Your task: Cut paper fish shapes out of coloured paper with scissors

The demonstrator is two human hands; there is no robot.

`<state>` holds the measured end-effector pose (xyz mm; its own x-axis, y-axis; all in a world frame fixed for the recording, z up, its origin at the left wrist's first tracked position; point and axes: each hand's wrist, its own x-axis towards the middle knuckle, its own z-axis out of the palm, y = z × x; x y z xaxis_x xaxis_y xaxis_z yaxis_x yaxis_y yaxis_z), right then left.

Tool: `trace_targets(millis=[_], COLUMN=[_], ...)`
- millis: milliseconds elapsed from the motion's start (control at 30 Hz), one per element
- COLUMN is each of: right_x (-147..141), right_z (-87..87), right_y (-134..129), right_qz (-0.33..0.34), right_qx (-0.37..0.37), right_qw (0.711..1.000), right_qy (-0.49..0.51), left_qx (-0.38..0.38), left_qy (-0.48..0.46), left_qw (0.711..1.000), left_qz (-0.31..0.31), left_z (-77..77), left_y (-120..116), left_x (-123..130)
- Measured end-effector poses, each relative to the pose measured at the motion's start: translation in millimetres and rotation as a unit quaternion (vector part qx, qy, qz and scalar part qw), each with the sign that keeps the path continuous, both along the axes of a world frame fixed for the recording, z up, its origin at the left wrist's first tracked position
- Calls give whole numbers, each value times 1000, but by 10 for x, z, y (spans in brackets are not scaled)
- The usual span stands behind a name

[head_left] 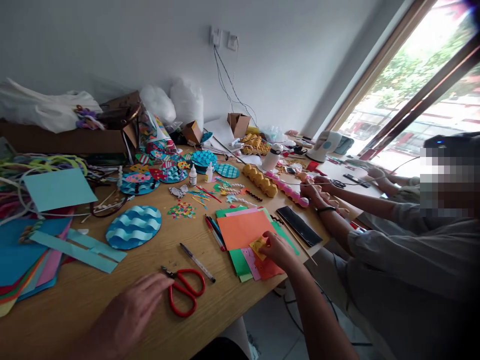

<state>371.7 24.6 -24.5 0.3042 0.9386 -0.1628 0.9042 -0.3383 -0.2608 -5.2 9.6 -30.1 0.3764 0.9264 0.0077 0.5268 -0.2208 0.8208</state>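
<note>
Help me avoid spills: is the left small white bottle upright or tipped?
Upright: the bottle stands on the table, its tip pointing up.

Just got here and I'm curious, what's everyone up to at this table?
The right hand pinches a small yellow paper piece at the edge of an orange sheet on stacked coloured paper. The left hand is at the red-handled scissors, not gripping them. At right, a co-worker's hands are at a bumpy pink strip.
</note>
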Motion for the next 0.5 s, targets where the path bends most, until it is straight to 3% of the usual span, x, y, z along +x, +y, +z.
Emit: trace_targets(millis=[100, 167, 267, 367, 500], right_x=[57, 94, 139, 168, 214], right_z=[-21, -40, -80, -134, -203], right_y=[43, 74, 128, 180, 240], right_qz=[7, 16, 28, 35, 54], right_qx=[-11, -10, -3, 5, 4], right_qw=[1000, 1000, 1000, 999, 999], right_qy=[3, 4, 1, 2, 6], left_qx=[89, 98, 124, 221, 301], left_qy=[73, 92, 172, 303, 380], left_qw=[993, 991, 977, 927, 874], left_qz=[10, 23, -6, -25, 5], left_z=[-319, -506, -709, -831, -846], left_y=[-149, -299, -522, -688, -826], left_x=[-447, -724, -1078, -1346, -1555])
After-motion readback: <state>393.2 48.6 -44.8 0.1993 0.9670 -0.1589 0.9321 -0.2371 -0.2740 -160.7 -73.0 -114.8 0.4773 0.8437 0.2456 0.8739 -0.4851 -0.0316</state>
